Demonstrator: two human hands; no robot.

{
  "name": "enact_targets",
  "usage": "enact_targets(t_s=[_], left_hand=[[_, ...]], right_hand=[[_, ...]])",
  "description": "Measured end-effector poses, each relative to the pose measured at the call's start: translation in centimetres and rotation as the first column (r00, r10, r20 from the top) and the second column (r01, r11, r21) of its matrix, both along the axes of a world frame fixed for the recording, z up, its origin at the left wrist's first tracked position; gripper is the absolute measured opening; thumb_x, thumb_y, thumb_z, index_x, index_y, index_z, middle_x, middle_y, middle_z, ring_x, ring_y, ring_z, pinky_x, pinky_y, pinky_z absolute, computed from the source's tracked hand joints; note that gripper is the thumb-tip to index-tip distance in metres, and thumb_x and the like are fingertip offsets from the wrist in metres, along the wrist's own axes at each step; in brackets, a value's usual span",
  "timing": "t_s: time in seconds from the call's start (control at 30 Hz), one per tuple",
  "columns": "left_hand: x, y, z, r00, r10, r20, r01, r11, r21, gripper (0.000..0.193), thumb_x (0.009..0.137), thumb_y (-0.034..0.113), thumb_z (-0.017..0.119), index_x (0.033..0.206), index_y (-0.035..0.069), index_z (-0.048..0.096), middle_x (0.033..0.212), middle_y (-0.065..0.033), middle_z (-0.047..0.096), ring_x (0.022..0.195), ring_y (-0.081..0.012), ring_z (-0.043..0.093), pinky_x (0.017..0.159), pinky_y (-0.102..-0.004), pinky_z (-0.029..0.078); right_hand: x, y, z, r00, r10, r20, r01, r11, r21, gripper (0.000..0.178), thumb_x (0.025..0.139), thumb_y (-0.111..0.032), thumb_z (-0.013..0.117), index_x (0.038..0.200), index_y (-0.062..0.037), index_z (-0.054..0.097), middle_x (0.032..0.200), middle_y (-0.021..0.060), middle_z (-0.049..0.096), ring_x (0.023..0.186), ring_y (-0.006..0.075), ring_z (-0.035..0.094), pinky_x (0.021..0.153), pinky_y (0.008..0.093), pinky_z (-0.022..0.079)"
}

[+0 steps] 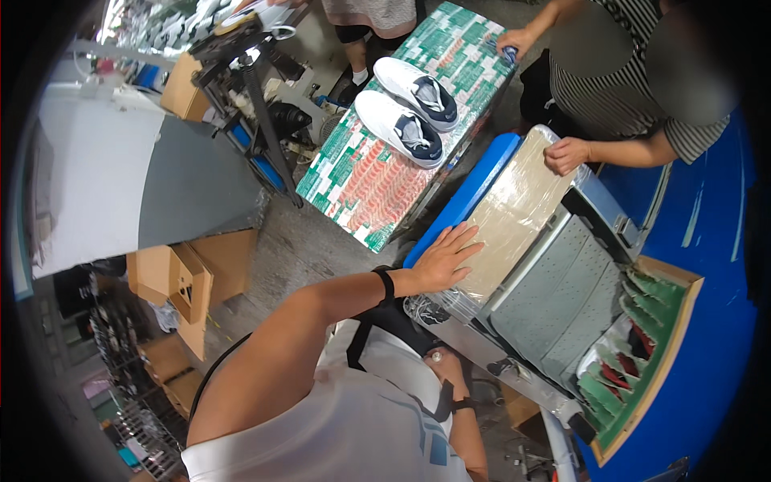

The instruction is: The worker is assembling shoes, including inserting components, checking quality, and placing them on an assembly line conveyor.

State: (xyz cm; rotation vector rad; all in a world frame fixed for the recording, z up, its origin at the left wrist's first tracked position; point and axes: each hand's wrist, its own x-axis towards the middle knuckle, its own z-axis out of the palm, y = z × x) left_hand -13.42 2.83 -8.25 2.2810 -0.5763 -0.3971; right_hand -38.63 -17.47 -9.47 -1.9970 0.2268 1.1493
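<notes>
My left hand (446, 259) lies flat with fingers spread on the tan, plastic-wrapped top (507, 210) of a conveyor machine. Close to my body, my right hand (446, 369) is curled by a black strap. A small white round spot shows at its fingers, too small to name. Ahead, a pair of white sneakers (399, 128) with dark linings rests on a table covered in a green and red pattern (377, 193). Beyond the grey conveyor belt (554, 293), green flaps (598, 394) hang in a wooden-framed opening, with red and white items partly hidden behind them.
A co-worker in a striped shirt (594, 88) stands at the right, one hand on the wrapped top, the other at the table's far corner holding something dark. Another person (373, 16) stands behind the table. Cardboard boxes (181, 281) and a dark metal machine (265, 104) stand left.
</notes>
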Motion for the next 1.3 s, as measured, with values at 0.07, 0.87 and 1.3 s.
enact_targets(t_s=[0.07, 0.87, 1.3], left_hand=[[0.0, 0.1, -0.1, 1.0, -0.001, 0.012, 0.001, 0.999, 0.032, 0.067, 0.102, 0.023, 0.069, 0.165, 0.016, 0.045, 0.179, -0.018, 0.021, 0.167, -0.0427, 0.013, 0.133, -0.0597, 0.015], [-2.0, -0.2, -2.8, 0.832, 0.027, 0.554, -0.027, 1.0, -0.009, 0.033, 0.099, 0.011, 0.063, 0.131, 0.004, 0.069, 0.15, -0.0213, 0.06, 0.144, -0.0453, 0.052, 0.119, -0.0646, 0.037], [-10.6, -0.3, -3.5, 0.862, 0.254, 0.439, -0.113, 0.94, -0.321, 0.018, 0.093, 0.009, 0.071, 0.111, 0.007, 0.071, 0.113, -0.0102, 0.071, 0.119, -0.0344, 0.064, 0.122, -0.0583, 0.036]], right_hand=[[-0.6, 0.5, -1.7, 0.999, 0.012, 0.031, -0.009, 0.995, -0.096, 0.03, 0.083, -0.032, 0.076, 0.103, -0.0094, 0.08, 0.102, 0.0215, 0.079, 0.1, 0.0418, 0.076, 0.092, 0.0488, 0.059], [-9.6, 1.7, -20.1, 0.899, -0.42, 0.126, 0.42, 0.907, 0.027, 0.031, 0.081, -0.027, 0.078, 0.098, -0.0009, 0.08, 0.085, 0.0105, 0.078, 0.078, 0.0216, 0.075, 0.073, 0.0378, 0.058], [-11.1, 0.2, -21.7, 0.845, -0.516, 0.137, 0.511, 0.856, 0.071, 0.025, 0.084, -0.023, 0.079, 0.097, -0.0017, 0.081, 0.084, 0.0065, 0.077, 0.077, 0.0159, 0.072, 0.073, 0.0355, 0.057]])
